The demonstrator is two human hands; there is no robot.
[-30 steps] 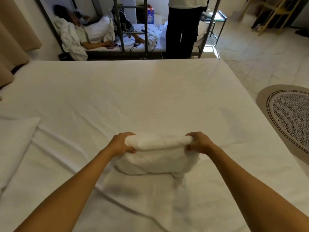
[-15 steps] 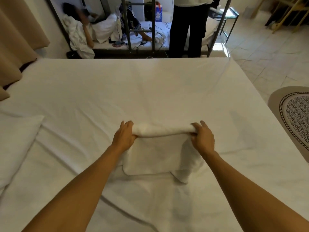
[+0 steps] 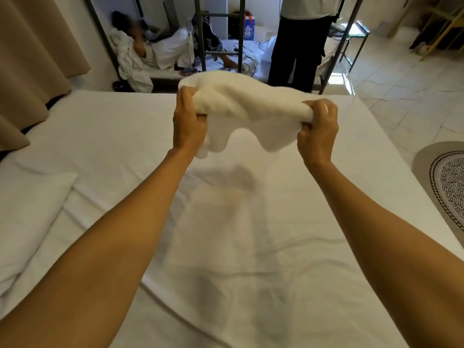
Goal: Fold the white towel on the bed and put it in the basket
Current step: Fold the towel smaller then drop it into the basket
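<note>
From my head camera, I hold the white towel [image 3: 248,104] up in the air above the bed [image 3: 251,247], and it does not touch the sheet. My left hand [image 3: 188,124] grips one end of the towel with curled fingers [image 3: 185,101]. My right hand [image 3: 319,129] grips the other end, also curled tight. The towel is bunched, and its lower edge hangs between my hands. A pillow [image 3: 30,209] lies on the bed at the left.
</note>
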